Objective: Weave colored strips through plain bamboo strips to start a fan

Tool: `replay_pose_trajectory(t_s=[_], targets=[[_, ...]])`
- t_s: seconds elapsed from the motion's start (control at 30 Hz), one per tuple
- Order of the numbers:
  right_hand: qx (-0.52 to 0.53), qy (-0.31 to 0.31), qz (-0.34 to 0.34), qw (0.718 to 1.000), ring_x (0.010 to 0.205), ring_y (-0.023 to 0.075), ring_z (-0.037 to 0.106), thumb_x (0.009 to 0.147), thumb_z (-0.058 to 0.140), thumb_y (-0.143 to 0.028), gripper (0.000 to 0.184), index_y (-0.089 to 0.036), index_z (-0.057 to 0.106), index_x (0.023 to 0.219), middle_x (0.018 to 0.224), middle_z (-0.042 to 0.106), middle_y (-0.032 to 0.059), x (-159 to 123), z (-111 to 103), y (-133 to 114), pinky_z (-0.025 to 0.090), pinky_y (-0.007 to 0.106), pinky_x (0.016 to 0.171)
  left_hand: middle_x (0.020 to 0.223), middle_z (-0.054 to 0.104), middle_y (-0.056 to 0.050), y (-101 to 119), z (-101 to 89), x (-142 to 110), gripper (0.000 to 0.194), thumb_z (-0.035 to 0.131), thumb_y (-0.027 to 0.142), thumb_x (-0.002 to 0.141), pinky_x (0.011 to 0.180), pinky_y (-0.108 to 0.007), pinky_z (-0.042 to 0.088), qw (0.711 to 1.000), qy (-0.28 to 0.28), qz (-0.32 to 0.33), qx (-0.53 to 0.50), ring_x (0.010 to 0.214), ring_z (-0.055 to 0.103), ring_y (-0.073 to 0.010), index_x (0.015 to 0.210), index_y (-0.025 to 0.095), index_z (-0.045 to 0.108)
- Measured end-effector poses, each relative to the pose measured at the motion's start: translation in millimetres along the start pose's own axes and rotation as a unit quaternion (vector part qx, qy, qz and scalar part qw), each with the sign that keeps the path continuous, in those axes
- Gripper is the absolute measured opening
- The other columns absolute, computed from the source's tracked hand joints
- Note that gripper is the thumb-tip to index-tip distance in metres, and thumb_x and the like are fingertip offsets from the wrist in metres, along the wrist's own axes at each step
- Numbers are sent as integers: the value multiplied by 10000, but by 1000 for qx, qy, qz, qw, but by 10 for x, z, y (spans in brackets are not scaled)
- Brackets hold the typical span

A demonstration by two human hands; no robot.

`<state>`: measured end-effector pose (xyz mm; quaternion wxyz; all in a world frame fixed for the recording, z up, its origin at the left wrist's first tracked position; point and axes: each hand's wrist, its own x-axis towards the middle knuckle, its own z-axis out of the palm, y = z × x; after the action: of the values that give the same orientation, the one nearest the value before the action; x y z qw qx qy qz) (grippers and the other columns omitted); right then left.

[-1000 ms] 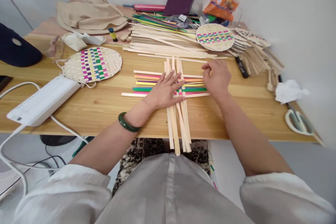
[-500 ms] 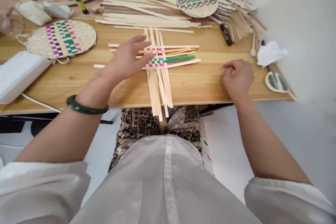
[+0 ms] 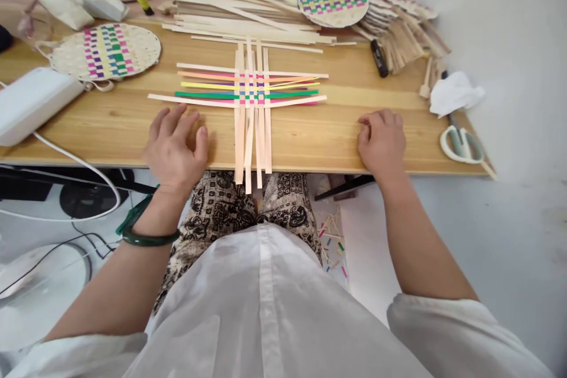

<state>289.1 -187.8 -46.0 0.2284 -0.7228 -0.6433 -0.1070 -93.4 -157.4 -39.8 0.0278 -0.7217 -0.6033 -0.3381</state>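
A partly woven piece of flat strips (image 3: 251,88) lies on the table in front of me. Pale strips run front to back, and pink, orange, yellow, purple, blue and green ones cross them in a small checkered centre. The loose strip ends reach out on all sides, some over the table's front edge. My left hand (image 3: 175,144) is just below the left strip ends, open with fingers apart and nothing in it. To the right of the weave, my right hand (image 3: 383,140) rests by the table's front edge, its fingers curled closed with nothing visible in them.
A round woven fan (image 3: 106,52) lies left, near a white box (image 3: 38,103) with a cable. Behind are a pile of pale strips (image 3: 239,12) and another woven disc (image 3: 333,1). At right are a black marker (image 3: 380,59), crumpled tissue (image 3: 456,93) and scissors (image 3: 461,144).
My left hand has come off the woven centre and moved down and left, uncovering the left strip ends. My right hand stays curled near the same spot on the table.
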Motion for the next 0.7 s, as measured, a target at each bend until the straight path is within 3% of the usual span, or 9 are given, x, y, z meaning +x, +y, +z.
replay_pose_trajectory(t_s=[0.2,0.33,0.7], targets=[[2,4,-12,1000,1033,295,497,896,410,-241,175,-212,573,953,1027,586,137,-15,8,33,429,486,887,1302,650,-48,7,8,28,339,462,381,925,1067,-460,456,1000,-4,8,19,1257,548,-280,1121,235,698],[-8,2,-11,1000,1036,298,500,898,421,-252,187,-204,588,968,1029,583,143,2,33,70,421,495,906,1272,660,-20,5,-6,15,315,469,363,921,1076,-463,436,1000,-21,7,-3,1250,547,-268,1147,290,677],[-20,-9,43,999,1127,292,531,913,386,-226,288,-214,632,1062,1162,623,131,-173,-73,-108,438,475,960,1289,658,-30,-3,-5,23,393,444,355,896,1054,-431,432,999,-37,1,15,1258,540,-275,1181,247,691]])
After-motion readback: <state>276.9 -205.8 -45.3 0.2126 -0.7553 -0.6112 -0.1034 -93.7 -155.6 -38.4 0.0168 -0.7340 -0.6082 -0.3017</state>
